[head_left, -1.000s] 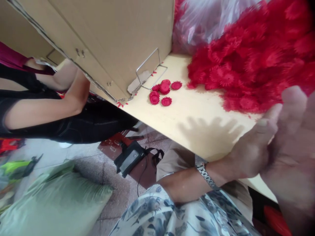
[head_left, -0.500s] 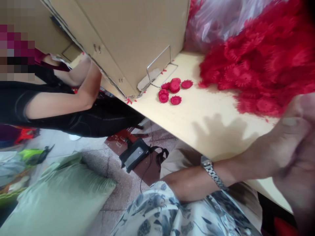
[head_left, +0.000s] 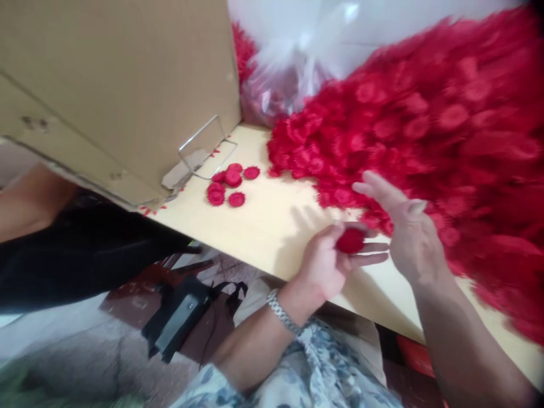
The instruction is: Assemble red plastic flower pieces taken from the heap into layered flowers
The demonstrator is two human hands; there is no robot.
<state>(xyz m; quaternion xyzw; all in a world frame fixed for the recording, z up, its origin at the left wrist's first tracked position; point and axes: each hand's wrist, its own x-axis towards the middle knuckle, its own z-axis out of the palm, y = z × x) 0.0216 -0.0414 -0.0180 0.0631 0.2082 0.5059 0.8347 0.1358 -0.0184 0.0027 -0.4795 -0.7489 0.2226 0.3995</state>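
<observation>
Dark red piece, one, blurred: round in outline, neither axis clearly the longer, broad face turned toward the camera; located in the left hand, above the tabletop. Left hand, metal-banded watch at the wrist: grasping the piece between thumb and fingers, the remaining fingers extended toward the right hand. Right hand: spread open, fingers reaching up and to the left before the heap of red flower-shaped pieces, no piece visible in its grip; contact with the heap cannot be told. Small group of red toothed discs: on the tabletop, near the bent wire stand, beside the cardboard panel.
</observation>
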